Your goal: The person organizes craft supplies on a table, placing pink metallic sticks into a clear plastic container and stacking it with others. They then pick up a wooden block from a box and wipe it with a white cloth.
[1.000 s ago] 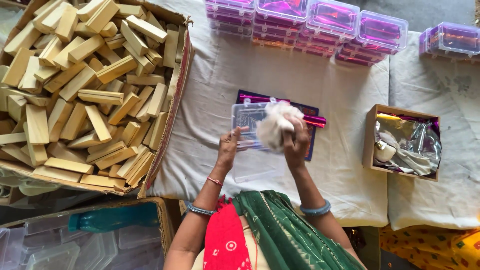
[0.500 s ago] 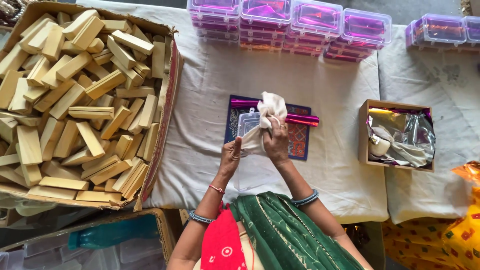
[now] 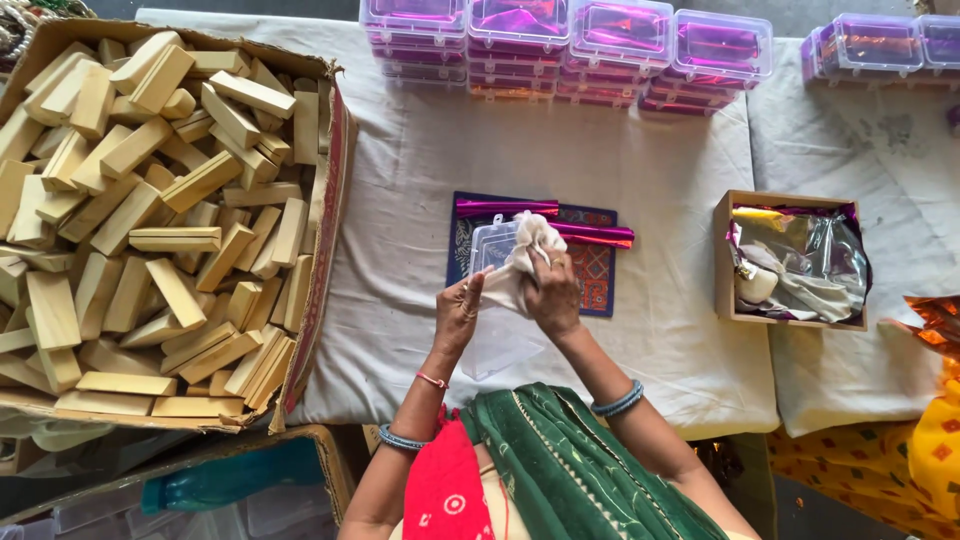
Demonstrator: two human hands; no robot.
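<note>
Closer to my chest now, both hands have drawn the clear plastic box (image 3: 495, 300) and white cloth (image 3: 528, 262) off the patterned mat (image 3: 598, 272).

I grip the box edge with my left hand (image 3: 459, 315), fingers curled round it so it sits steady and tilted towards me; my right hand (image 3: 553, 292) is closed on the bunched cloth, pressing it against the box face. Two strips of pink foil (image 3: 590, 234) lie on the mat beyond. Wooden blocks fill the big carton (image 3: 325, 200) at my left, within reach; filled boxes (image 3: 560, 45) stack at the far edge.
</note>
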